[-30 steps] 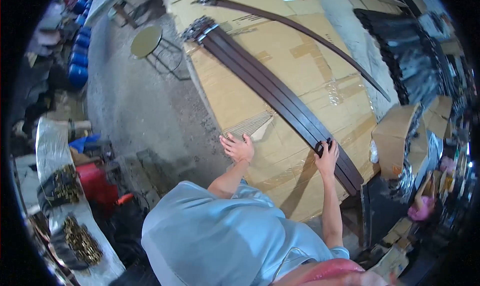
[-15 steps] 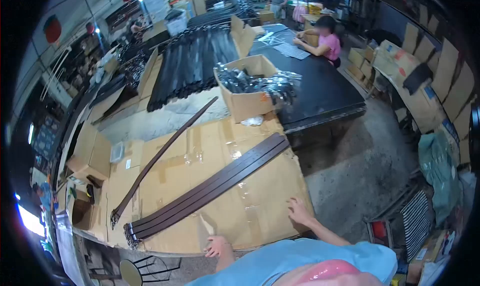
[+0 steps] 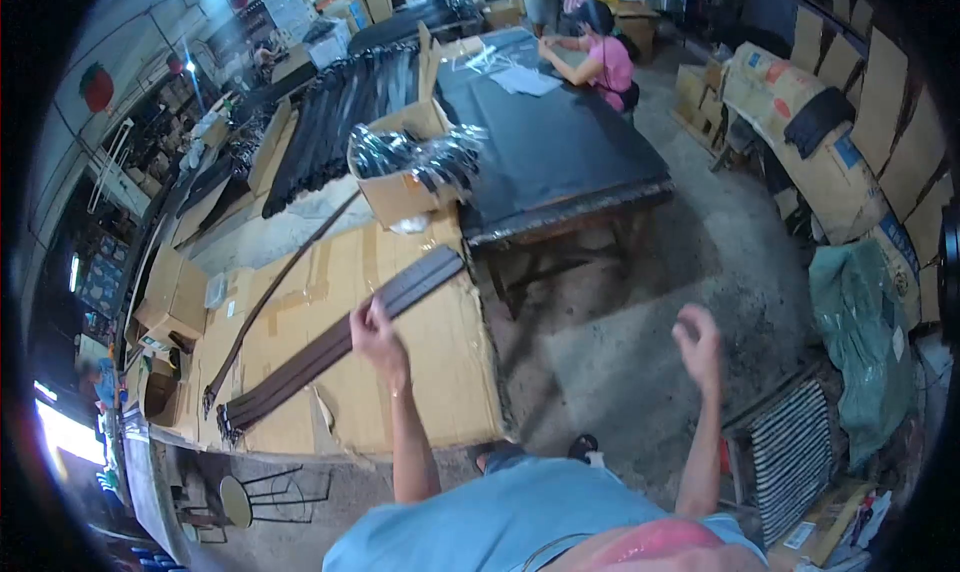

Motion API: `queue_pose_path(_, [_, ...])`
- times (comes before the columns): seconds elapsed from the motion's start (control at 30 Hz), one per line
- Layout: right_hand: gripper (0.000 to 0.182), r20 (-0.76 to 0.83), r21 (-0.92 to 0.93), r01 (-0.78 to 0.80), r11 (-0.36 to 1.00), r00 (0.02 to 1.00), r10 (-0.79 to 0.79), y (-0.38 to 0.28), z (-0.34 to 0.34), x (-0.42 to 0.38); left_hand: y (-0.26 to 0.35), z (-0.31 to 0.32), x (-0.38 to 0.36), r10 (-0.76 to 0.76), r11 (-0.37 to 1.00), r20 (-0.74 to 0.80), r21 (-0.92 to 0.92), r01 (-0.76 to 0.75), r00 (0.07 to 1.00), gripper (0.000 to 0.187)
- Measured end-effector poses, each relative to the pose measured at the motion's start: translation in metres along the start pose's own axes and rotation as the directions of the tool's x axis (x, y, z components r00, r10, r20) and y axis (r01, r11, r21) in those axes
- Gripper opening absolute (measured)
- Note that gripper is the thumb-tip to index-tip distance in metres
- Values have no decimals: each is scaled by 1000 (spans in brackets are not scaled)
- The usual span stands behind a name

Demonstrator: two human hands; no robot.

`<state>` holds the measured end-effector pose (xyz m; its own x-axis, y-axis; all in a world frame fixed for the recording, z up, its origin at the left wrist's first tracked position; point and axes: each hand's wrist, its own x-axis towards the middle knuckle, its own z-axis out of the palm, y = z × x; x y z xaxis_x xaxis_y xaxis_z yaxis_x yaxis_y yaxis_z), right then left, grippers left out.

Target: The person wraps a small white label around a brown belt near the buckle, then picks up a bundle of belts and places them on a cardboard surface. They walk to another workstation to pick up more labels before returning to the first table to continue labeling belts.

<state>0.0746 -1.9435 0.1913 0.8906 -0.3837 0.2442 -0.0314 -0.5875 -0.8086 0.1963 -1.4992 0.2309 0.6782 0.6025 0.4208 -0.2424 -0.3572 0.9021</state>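
A bundle of brown belts is laid across a cardboard-covered table, and it is touched near its middle by the left hand, whose fingers are curled over it. The right hand is held open in the air over the concrete floor, well apart from the table. A single belt is seen beside the bundle, a box of wrapped goods behind it, and a person in pink at a black table.

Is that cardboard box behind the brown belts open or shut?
Open: the cardboard box has its flaps up, and shiny plastic-wrapped items spill over its rim.
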Motion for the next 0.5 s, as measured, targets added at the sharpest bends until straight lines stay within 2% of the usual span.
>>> queue_pose_path(0.03, [27, 2, 48, -56, 997, 998, 56, -21, -31, 12, 34, 33, -8, 90, 989, 27, -122, -86, 996, 16])
queue_pose_path(0.07, [26, -49, 89, 0, 996, 999, 4, -39, -61, 23, 78, 59, -17, 189, 945, 104, -290, -152, 976, 12])
queue_pose_path(0.1, [25, -108, 128, 68, 989, 993, -54, -56, -89, 33, 119, 77, -25, 313, 901, 139, -357, -248, 939, 11])
queue_pose_path(0.13, [24, -182, 145, 208, 967, 967, -181, -69, -115, 39, 157, 93, -32, 437, 839, 159, -427, -337, 885, 10])
queue_pose_path(0.2, [24, -331, 115, 473, 874, 848, -415, -95, -163, 45, 216, 128, -45, 691, 572, 0, -611, -547, 723, 10])
queue_pose_path(0.27, [25, -429, 3, 671, 742, 671, -605, -112, -204, 48, 263, 151, -56, 817, 334, -104, -717, -612, 567, 11])
queue_pose_path(0.3, [27, -451, -71, 745, 664, 570, -687, -115, -222, 50, 283, 158, -65, 855, 281, -99, -737, -615, 509, 14])
queue_pose_path(0.33, [27, -458, -79, 744, 663, 564, -687, -118, -236, 55, 297, 169, -71, 897, 198, -95, -787, -584, 432, 17])
queue_pose_path(0.37, [29, -379, -66, 840, 538, 478, -793, -121, -248, 62, 311, 184, -81, 925, 131, -101, -821, -556, 367, 19])
queue_pose_path(0.4, [32, -294, -35, 915, 401, 374, -879, -119, -256, 73, 322, 196, -94, 970, 116, -13, -854, -508, 243, 13])
queue_pose_path(0.43, [32, -286, -34, 916, 399, 374, -882, -113, -258, 86, 332, 214, -101, 993, 87, 45, -901, -425, 107, 12])
queue_pose_path(0.47, [30, -267, -20, 908, 419, 399, -877, -105, -258, 101, 342, 234, -108, 1000, -28, -22, -919, -394, -20, 12])
queue_pose_path(0.5, [28, -244, -7, 900, 436, 421, -873, -95, -257, 119, 355, 250, -117, 999, -13, -4, -968, -251, -35, 11])
